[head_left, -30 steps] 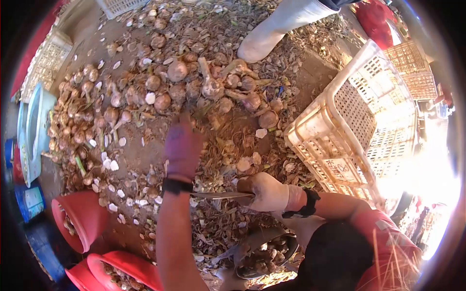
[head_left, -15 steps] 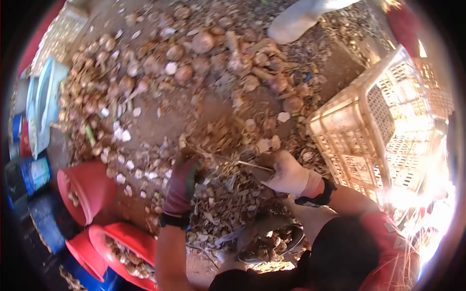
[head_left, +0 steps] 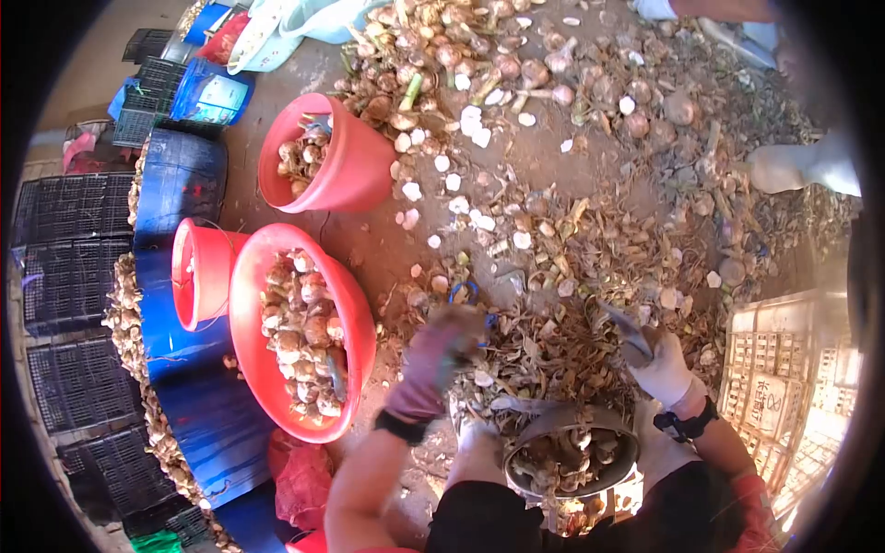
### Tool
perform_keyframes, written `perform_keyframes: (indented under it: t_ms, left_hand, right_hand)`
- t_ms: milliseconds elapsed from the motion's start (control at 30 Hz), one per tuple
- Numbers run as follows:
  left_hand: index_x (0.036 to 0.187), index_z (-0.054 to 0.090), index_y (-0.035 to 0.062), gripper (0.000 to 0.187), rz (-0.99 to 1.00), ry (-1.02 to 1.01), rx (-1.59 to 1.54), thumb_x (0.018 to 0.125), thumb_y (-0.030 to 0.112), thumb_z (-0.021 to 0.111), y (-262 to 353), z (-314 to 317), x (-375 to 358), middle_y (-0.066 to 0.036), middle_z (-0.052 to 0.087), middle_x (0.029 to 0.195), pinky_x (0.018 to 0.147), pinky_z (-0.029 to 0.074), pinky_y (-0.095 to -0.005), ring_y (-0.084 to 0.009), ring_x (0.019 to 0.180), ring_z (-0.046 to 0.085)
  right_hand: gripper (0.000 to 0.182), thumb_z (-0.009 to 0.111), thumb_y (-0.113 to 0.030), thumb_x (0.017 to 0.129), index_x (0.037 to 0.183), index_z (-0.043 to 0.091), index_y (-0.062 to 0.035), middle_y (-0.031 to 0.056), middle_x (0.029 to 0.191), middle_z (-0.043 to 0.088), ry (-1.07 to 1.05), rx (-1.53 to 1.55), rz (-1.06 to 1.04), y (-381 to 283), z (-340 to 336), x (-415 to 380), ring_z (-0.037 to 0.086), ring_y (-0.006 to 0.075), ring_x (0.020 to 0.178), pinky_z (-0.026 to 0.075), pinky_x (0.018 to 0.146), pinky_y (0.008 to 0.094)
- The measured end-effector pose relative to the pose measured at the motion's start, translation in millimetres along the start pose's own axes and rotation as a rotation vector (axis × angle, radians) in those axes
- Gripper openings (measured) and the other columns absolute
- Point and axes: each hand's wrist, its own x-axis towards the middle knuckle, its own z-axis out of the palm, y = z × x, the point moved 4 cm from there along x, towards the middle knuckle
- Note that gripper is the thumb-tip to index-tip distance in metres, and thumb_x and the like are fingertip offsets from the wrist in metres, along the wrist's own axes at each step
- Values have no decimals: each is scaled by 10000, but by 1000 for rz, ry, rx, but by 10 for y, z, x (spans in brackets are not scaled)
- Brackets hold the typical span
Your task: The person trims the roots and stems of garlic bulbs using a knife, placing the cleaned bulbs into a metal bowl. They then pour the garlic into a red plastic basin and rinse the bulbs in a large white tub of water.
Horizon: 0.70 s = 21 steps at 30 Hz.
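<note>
My right hand, in a pale glove, is closed around the handle of a knife, whose blade points up and left over the dry leaves. My left hand, in a purplish glove, is smeared by motion above the litter, right of the large red basin. Its fingers and anything in them do not show clearly. Garlic bulbs with trimmed stems fill that basin. Between my knees stands a dark round bucket with garlic scraps and leaves inside. A garlic heap with stems lies ahead.
A red bucket with garlic tips on its side, near a smaller red bucket. Blue barrels and black crates line the left. At right stands a pale plastic crate. Another person's hand and leg show at right.
My view has swung left, bringing the red basins and blue barrels further in. My left hand has moved away from the knife, toward the large red basin. The knife stays in my right hand.
</note>
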Motion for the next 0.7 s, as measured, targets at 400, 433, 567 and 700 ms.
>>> perform_keyframes:
  t_ms: [400, 433, 567, 700]
  left_hand:
    - [1129, 576, 31, 304, 285, -36, 101, 862, 173, 602, 1259, 498, 1140, -21, 581, 787, 546, 431, -235, -113, 625, 527]
    - [1113, 587, 34, 286, 267, -16, 355, 847, 141, 608, 1147, 890, 1248, -14, 585, 783, 565, 437, -229, -110, 635, 548]
    - [1008, 632, 34, 224, 715, -312, 746, 809, 135, 637, 642, 2347, 1869, -84, 630, 819, 675, 478, -293, -172, 747, 589]
    - [1134, 568, 19, 427, 820, -282, 1147, 777, 222, 686, 293, 3579, 1990, -214, 609, 1040, 809, 489, -398, -339, 915, 611]
  right_hand:
    - [170, 676, -129, 775, 870, 622, 1, 168, 760, 620, -179, -18, 164, 35, -94, 19, 591, 271, 666, 472, 615, 345]
    - [170, 676, -129, 775, 870, 622, 1, 168, 760, 620, -150, -25, 187, 66, -162, 35, 591, 271, 666, 472, 615, 345]
    - [204, 654, -228, 795, 881, 639, -43, 183, 702, 597, -20, 68, 129, 150, -443, 83, 568, 337, 613, 470, 563, 380]
    - [189, 662, -202, 790, 849, 623, -27, 184, 683, 583, 121, 170, 82, 271, -725, 97, 551, 348, 597, 447, 543, 389]
